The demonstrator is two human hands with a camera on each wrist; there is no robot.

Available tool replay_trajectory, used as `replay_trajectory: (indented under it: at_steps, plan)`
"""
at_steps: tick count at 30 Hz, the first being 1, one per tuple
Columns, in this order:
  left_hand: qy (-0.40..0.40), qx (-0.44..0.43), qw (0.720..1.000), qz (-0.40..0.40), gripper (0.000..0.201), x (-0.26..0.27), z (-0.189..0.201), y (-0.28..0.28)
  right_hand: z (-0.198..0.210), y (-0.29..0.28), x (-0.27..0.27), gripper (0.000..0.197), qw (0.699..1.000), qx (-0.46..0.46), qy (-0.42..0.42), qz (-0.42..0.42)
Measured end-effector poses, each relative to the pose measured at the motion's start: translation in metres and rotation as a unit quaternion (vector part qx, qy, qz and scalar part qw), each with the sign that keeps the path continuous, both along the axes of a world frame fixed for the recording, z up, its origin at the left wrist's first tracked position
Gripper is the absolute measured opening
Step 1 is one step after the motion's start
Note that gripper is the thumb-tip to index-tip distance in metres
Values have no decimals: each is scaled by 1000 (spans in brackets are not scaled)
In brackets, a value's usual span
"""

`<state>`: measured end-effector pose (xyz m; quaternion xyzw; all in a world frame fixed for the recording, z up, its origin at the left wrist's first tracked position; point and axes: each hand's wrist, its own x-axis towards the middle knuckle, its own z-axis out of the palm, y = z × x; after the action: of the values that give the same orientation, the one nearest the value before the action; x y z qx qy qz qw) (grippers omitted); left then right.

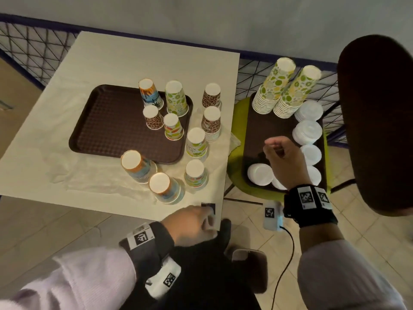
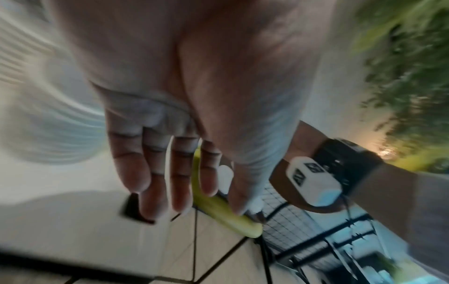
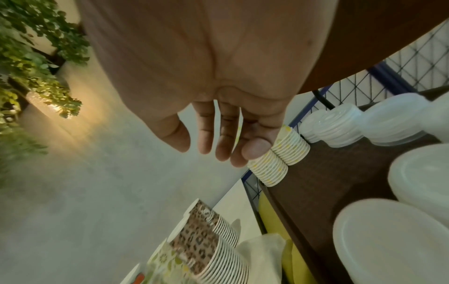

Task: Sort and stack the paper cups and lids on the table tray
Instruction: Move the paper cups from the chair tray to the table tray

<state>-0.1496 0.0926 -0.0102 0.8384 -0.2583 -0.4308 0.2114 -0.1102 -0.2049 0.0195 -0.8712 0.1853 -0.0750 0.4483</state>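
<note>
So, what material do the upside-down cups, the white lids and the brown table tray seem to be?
Cups: likely paper, matte printed walls, rolled rims.
White lids: probably thin plastic, slightly translucent and glossy.
Brown table tray: looks like hard plastic with a textured grid surface.

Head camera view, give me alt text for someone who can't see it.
A person's right hand hovers empty over a brown side tray holding white lid stacks and two tall citrus-print cup stacks. Their left hand rests at the edge of a white table, where upside-down patterned paper cups stand on and beside another brown tray.
</note>
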Motion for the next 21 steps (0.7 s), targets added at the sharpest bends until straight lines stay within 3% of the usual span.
replay_trajectory:
  at_steps: [5, 9, 15, 21]
  plan:
    - [-90, -119, 988, 44, 45, 36, 20, -113, 0, -47, 44, 31, 995, -51, -48, -74]
    - [-102, -190, 958, 191, 56, 85, 20, -172, 8, -83, 87, 55, 989, -88, -84, -86]
    - [-173, -180, 918, 307, 71, 157, 9, -214, 13, -111, 169, 77, 977, -208, -46, -15]
    - [-195, -145, 918, 314, 86, 192, -9, -232, 1, -114, 227, 79, 943, -327, 16, 61]
